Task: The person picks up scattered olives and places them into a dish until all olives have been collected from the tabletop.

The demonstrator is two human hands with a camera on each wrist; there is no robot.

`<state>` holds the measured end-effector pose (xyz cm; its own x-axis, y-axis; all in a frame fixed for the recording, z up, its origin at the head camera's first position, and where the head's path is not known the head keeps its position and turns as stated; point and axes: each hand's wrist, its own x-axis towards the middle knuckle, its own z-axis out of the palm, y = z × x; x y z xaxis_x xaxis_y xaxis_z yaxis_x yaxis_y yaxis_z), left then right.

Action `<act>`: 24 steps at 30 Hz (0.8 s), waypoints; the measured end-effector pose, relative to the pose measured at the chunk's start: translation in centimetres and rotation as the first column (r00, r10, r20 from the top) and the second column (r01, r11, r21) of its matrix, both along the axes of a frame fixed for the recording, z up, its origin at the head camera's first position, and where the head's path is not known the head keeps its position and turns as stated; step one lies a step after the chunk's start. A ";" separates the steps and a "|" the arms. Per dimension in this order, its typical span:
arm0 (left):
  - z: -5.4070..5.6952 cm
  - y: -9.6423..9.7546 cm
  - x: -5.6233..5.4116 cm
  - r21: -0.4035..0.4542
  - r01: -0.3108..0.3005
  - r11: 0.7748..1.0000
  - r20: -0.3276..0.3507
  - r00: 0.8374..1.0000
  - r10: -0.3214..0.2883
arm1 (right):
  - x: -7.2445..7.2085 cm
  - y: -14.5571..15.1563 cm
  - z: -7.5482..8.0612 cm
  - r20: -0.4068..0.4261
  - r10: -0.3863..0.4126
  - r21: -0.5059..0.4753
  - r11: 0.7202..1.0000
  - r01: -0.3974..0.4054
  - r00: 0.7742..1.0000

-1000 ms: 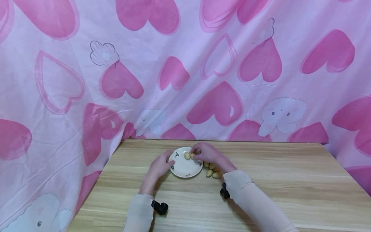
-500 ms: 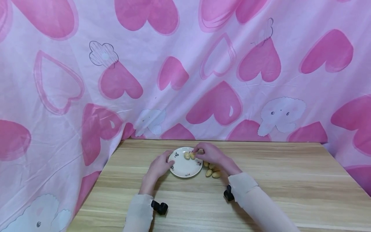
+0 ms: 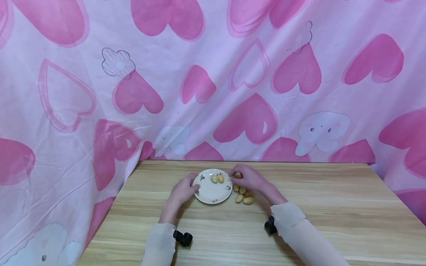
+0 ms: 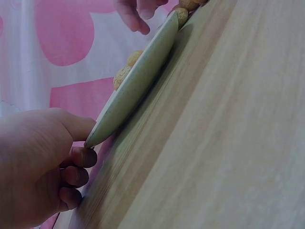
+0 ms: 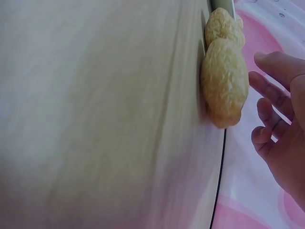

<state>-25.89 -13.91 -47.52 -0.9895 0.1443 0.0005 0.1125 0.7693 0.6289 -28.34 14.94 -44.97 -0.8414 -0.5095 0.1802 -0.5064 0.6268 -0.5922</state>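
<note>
My left hand (image 3: 182, 189) pinches the left rim of a white plate (image 3: 213, 194) with small printed figures. Its thumb lies over the rim in the left wrist view, with curled fingers below. Two small yellow-brown potatoes (image 3: 214, 179) lie side by side near the plate's far edge. My right hand (image 3: 249, 178) is just past the plate's right rim, above a small group of potatoes (image 3: 248, 200). In the right wrist view its fingers are loosely bent with nothing between them, beside a wrinkled potato (image 5: 225, 78). The hand partly hides the group in the head view.
The wooden table (image 3: 332, 214) extends to both sides and ends at a pink heart-print cloth (image 3: 246, 118) hung behind it and at the left. A small black device is worn at each wrist.
My right hand has let go of the right-hand potato on the plate and drawn back to the right, over the group. My left hand stays at the plate's rim.
</note>
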 end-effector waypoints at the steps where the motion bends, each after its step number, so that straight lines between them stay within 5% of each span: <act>1: 0.0 0.0 0.0 0.000 0.000 1.000 0.000 1.000 0.000 | 0.0 0.1 -0.1 -0.003 0.005 0.001 1.000 -0.005 1.000; 24: -0.1 0.1 0.0 0.011 0.002 1.000 -0.005 1.000 -0.002 | 0.8 2.7 -0.7 0.048 -0.063 0.049 0.997 0.061 0.997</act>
<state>-25.91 -13.84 -47.60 -0.9893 0.1460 0.0066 0.1167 0.7620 0.6369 -27.56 17.68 -45.67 -0.8790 -0.4629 0.1143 -0.4363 0.6842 -0.5844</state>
